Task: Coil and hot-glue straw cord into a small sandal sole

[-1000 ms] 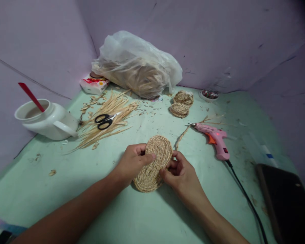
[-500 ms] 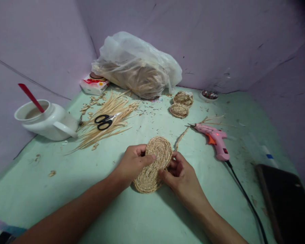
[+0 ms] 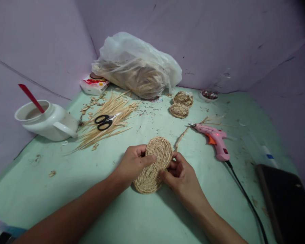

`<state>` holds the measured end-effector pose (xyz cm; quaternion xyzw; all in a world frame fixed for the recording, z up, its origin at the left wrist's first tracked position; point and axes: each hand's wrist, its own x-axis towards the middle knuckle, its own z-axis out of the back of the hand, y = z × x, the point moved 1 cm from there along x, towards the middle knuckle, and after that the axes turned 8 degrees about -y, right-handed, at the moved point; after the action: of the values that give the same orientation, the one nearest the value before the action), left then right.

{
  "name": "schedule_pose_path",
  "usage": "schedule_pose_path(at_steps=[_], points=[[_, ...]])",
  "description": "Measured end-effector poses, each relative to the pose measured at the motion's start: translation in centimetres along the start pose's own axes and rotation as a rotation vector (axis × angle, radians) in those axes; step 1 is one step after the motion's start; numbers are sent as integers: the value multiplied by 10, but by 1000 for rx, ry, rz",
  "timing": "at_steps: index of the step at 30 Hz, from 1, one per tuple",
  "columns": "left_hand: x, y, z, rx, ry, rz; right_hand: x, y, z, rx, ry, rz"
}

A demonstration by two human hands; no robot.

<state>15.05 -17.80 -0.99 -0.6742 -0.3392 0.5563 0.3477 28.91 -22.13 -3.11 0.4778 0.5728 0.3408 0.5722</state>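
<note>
An oval mat of coiled braided straw (image 3: 154,162) is held tilted just above the green table (image 3: 66,189). My left hand (image 3: 133,163) grips its left edge, thumb lying across the top face. My right hand (image 3: 180,176) pinches its right edge, fingers curled against the rim. A loose braided tail (image 3: 181,136) runs from the mat's far right side toward the pink glue gun (image 3: 213,139).
Black scissors (image 3: 105,121) lie on a pile of straw strips (image 3: 109,117). A white pot (image 3: 47,119) with a red stick stands at the left. At the back are a plastic bag of straw (image 3: 138,66), two small coiled mats (image 3: 181,104) and a small box (image 3: 94,84). A dark flat object (image 3: 287,203) lies at the right.
Hardly anything has moved. Both hands keep the same hold on the oval mat, which has shifted only slightly.
</note>
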Motion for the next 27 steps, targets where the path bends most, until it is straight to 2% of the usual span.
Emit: schedule_pose_path(at_steps=[27], points=[[-2, 1, 0, 4, 4, 0, -2, 3, -2, 0, 9, -44]])
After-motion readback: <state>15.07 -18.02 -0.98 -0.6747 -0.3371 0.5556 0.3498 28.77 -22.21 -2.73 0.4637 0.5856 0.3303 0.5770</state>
